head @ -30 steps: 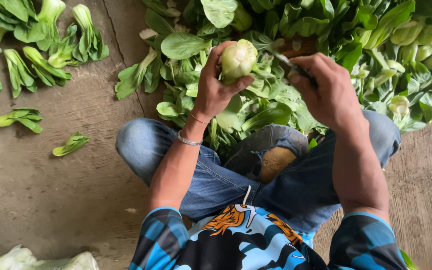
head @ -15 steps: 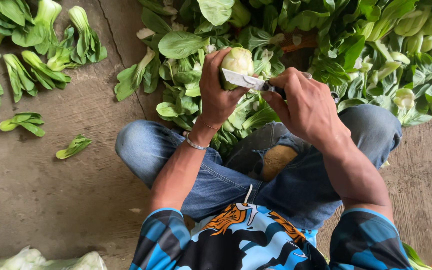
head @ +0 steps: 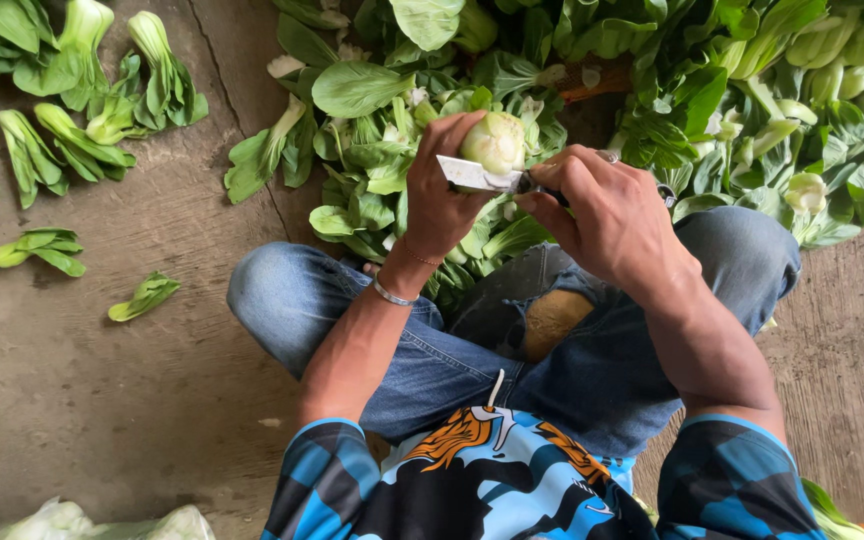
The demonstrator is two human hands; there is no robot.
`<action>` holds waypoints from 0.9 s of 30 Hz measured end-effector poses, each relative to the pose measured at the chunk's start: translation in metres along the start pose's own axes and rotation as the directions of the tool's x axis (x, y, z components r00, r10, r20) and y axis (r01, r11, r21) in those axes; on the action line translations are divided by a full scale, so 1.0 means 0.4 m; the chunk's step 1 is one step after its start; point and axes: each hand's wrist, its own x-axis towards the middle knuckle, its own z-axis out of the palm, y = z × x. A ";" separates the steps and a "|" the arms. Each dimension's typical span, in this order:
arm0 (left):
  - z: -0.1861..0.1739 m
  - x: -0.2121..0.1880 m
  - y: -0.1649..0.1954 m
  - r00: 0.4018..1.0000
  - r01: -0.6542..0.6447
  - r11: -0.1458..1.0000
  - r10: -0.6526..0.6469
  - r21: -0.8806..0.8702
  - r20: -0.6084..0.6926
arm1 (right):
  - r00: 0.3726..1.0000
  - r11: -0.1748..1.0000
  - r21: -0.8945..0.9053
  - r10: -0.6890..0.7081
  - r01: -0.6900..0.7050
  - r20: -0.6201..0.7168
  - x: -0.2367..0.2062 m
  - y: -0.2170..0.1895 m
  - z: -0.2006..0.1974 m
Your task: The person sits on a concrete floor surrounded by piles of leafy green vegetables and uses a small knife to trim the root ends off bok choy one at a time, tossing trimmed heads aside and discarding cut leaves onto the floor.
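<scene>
Head view: left hand (head: 442, 205) grips bok choy (head: 494, 142); right hand (head: 612, 215) presses knife (head: 474, 176).

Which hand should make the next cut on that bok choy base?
Right. The right hand already grips the knife, whose blade lies against the pale base of the bok choy. The left hand is wrapped around that bok choy, holding it above the lap, so it probably best steadies.

both forearms raised, left hand (head: 442, 205) and right hand (head: 607, 215) clenched.
</scene>
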 end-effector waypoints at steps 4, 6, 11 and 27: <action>-0.003 -0.009 -0.002 0.998 -0.039 0.999 0.040 0.025 -0.048 | 1.000 1.000 0.009 0.002 -0.002 -0.003 -0.001 -0.001 -0.005; -0.003 -0.010 -0.004 0.993 -0.084 0.995 0.088 0.045 -0.078 | 1.000 1.000 0.017 0.004 -0.004 -0.022 -0.001 -0.003 -0.007; -0.006 -0.014 -0.006 0.986 -0.124 0.986 0.135 0.109 -0.100 | 1.000 0.999 0.035 -0.003 0.004 -0.015 -0.002 -0.006 -0.008; 0.000 -0.018 0.004 0.968 -0.235 0.971 0.237 0.037 -0.075 | 0.999 1.000 0.029 -0.008 0.009 -0.032 -0.012 0.003 -0.027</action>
